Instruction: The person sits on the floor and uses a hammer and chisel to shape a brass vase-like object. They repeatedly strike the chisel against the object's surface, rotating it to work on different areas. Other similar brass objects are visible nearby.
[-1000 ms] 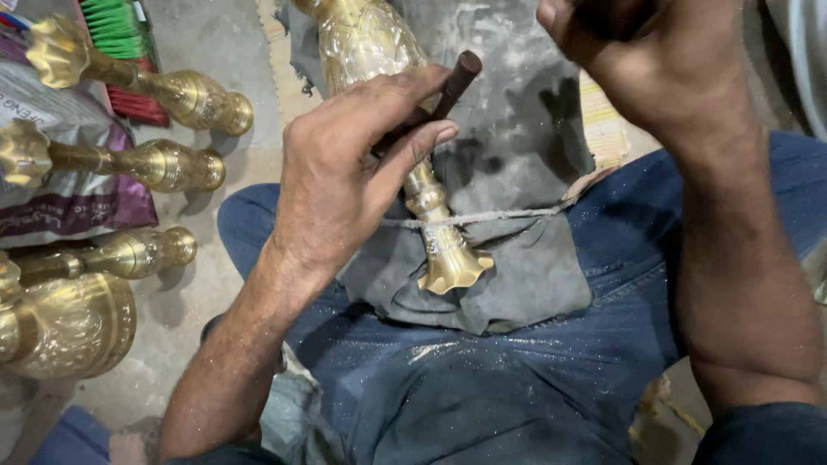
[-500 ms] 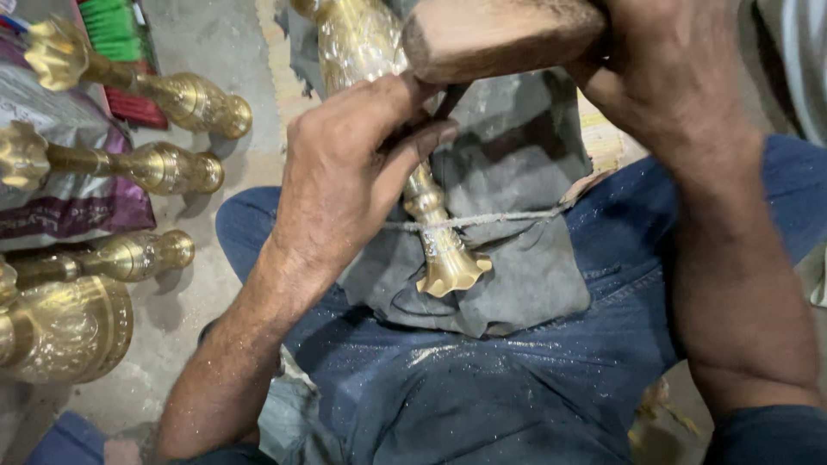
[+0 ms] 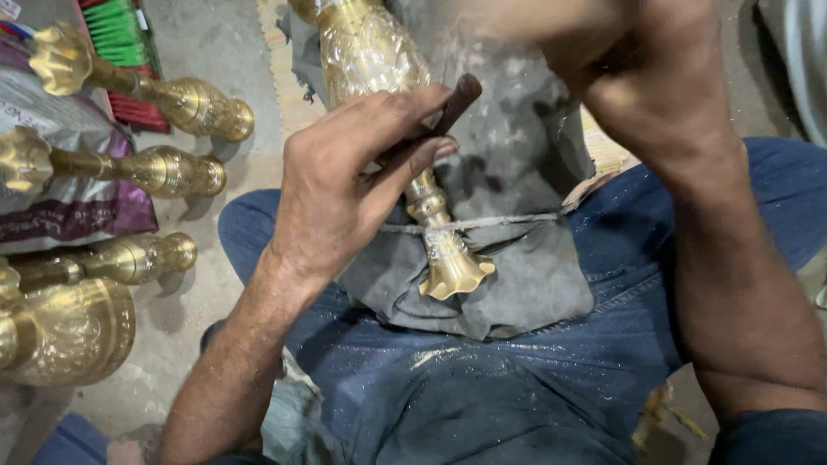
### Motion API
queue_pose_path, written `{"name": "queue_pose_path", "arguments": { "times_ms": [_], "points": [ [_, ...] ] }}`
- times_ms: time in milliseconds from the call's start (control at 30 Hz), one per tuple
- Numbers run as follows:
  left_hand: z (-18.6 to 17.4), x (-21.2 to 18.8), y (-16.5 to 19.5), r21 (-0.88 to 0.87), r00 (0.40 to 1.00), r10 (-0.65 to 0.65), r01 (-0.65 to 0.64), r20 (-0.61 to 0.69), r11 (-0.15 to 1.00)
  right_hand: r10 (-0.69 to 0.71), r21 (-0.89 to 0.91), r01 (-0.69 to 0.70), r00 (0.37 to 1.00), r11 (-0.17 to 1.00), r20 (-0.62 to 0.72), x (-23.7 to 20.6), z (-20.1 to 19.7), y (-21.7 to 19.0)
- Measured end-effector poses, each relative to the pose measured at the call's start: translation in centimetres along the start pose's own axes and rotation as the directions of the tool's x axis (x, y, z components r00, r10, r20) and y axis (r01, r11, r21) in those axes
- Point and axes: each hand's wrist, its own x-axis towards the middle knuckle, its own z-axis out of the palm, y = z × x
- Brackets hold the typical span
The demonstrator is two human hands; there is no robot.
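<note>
- Grey concrete floor point(image 3: 237, 185), dusty, seen from above; strip of woven matting point(image 3: 277, 77) along the top centre.
- Seated lap in blue jeans point(image 3: 517, 379), flecked with pale dust; grey cloth point(image 3: 517, 284) draped over the thighs as a working pad.
- Brass vase point(image 3: 379, 65), engraved, lying on the cloth with flared mouth point(image 3: 455, 274) toward the viewer and body toward the top edge; neck bound to the pad by a thin cord point(image 3: 500, 221).
- Left hand point(image 3: 345, 194) closed around a dark metal punch point(image 3: 455, 99), fingers and thumb pinching the shaft, tip hidden against the vase neck.
- Right hand point(image 3: 655, 69) raised at upper right, blurred, fingers curled; contents of the grip not discernible here.
- Three finished brass vases point(image 3: 164, 99) point(image 3: 146, 170) point(image 3: 129, 258) laid side by side on the floor at left, partly over a purple printed sack point(image 3: 60, 220); larger brass vessel point(image 3: 69, 331) at lower left.
- Green and red bundle point(image 3: 121, 34) at top left, kind unclear.
- Compared with half a second earlier: wooden mallet head, then clearly visible above the punch, now reduced to a pale smear at the top edge; right hand shifted slightly rightward. Left hand, punch, vase and cord unchanged in position.
</note>
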Motion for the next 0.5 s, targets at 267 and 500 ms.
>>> {"name": "queue_pose_path", "arguments": {
  "times_ms": [267,500],
  "points": [
    [-0.53,-0.24,-0.12,-0.002,1.0,0.017,-0.016,0.021,1.0,-0.052,-0.08,0.053,0.999,0.995,0.007,-0.34,-0.38,-0.2],
    [-0.31,-0.53,-0.29,-0.03,1.0,0.011,-0.011,0.014,0.999,-0.118,-0.179,0.119,0.993,0.977,0.019,-0.95,-0.06,0.38]
  ]
}}
